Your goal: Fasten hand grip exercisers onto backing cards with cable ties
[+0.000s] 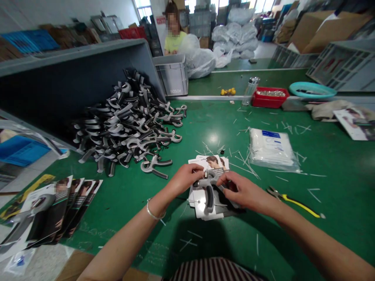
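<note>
While your left hand (184,180) and right hand (241,190) both grip a grey hand gripper (209,191) resting on printed cards (199,205), a gripper pile (129,125) sits ahead-left of them on the green tabletop (336,175). Yellow-handled pliers (295,203) lie just right of your right hand; packaging cards (55,207) fan out left of your left hand.

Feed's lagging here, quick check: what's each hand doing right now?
Left hand: closed, holding the grey hand grip exerciser.
Right hand: closed, holding the same exerciser.
</note>
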`<state>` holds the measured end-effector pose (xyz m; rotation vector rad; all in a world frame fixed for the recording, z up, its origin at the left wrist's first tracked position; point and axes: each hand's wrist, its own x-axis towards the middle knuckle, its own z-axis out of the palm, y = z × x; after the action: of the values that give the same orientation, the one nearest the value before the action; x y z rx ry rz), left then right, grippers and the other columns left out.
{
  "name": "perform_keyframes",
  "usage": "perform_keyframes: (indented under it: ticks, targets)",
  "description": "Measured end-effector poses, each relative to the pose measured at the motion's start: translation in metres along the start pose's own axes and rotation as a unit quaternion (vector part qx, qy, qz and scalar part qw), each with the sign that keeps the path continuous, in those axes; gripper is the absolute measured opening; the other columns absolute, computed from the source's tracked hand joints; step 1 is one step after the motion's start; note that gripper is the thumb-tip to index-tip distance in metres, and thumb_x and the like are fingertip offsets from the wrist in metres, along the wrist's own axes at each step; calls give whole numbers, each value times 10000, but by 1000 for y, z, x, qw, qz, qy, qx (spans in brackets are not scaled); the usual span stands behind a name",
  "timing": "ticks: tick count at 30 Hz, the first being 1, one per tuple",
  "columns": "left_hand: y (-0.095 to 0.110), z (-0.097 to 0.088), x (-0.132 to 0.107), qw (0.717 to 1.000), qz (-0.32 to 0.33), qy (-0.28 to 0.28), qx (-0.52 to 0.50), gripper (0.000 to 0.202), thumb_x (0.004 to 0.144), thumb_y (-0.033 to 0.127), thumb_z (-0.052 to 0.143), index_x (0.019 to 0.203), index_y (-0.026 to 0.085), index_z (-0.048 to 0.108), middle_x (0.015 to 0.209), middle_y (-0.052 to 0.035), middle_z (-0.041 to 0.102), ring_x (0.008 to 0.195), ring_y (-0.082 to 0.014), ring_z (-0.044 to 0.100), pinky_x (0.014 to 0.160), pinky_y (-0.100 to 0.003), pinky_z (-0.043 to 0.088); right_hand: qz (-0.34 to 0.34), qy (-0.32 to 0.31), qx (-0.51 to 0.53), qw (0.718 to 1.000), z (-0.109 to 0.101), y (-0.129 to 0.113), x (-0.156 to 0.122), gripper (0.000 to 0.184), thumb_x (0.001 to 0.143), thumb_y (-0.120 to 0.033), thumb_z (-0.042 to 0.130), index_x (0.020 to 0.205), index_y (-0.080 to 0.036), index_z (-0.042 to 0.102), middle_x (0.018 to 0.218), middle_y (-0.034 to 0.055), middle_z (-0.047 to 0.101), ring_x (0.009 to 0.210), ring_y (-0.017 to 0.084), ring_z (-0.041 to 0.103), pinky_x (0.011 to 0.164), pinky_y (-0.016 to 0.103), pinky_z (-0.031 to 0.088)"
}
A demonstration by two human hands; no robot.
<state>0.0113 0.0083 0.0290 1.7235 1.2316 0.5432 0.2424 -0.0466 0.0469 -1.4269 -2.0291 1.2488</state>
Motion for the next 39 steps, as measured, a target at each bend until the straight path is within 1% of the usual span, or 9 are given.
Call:
perform_keyframes:
  ticks: [4,8,11,14,18,22,27,31,39]
  targets:
    - [-5,8,11,999,39,33,15,201,823,287,642,933,155,747,930,-49,729,807,-181,644,741,-278,477,-36,92,-118,988,26,8,-2,222,829,-142,573,1022,-239,626,1078,66,539,937,211,573,860,372,481]
    - [-4,14,6,986,140,76,39,67,829,238,677,824,194,727,979,-37,730,985,-192,632,959,-330,417,-100,135,-155,974,41,12,-3,195,853,-189,642,1033,-261,664,1093,81,536,1076,263,512,935,421,451]
    - [-4,20,-5,985,138,88,51,50,841,232,677,853,217,723,960,-28,740,999,-200,624,982,-351,404,-124,156,-139,970,44,16,1,71,886,-238,641,925,-259,697,1021,72,563,1041,256,513,913,418,456]
    - [-8,27,-13,985,112,113,66,65,854,241,668,887,225,722,922,-27,735,981,-207,619,948,-354,424,-133,181,-105,969,45,19,13,73,903,-272,631,885,-254,699,1004,61,582,1038,245,519,928,413,440]
    - [-14,32,-16,981,127,134,64,54,860,233,671,880,224,720,929,-23,734,989,-201,616,955,-353,419,-114,223,-26,968,44,21,30,105,903,-308,629,843,-242,683,1083,50,625,1110,241,530,1016,447,365]
    - [-15,33,-15,979,142,139,48,37,850,220,687,863,221,721,926,-24,737,986,-195,615,963,-348,417,-101,190,6,977,40,24,34,147,912,-335,613,836,-232,683,1296,50,592,1258,252,480,1084,486,275]
    - [-11,33,-15,985,108,137,10,33,838,215,688,841,213,721,907,-25,741,952,-194,631,949,-341,436,-114,110,-8,987,33,27,30,189,924,-339,592,816,-226,697,1482,37,464,1391,265,361,1130,502,220]
    - [-10,33,-15,986,94,140,-2,46,836,233,687,841,210,726,900,-28,741,951,-197,631,935,-337,446,-130,86,-19,988,30,28,28,201,921,-346,601,798,-217,693,1526,43,411,1422,276,325,1140,517,209]
    - [-14,35,-15,981,127,143,0,55,854,224,672,836,211,722,899,-25,742,932,-184,627,924,-332,437,-142,86,-4,986,30,28,28,179,927,-330,605,811,-220,685,1544,26,394,1437,253,307,1151,499,186]
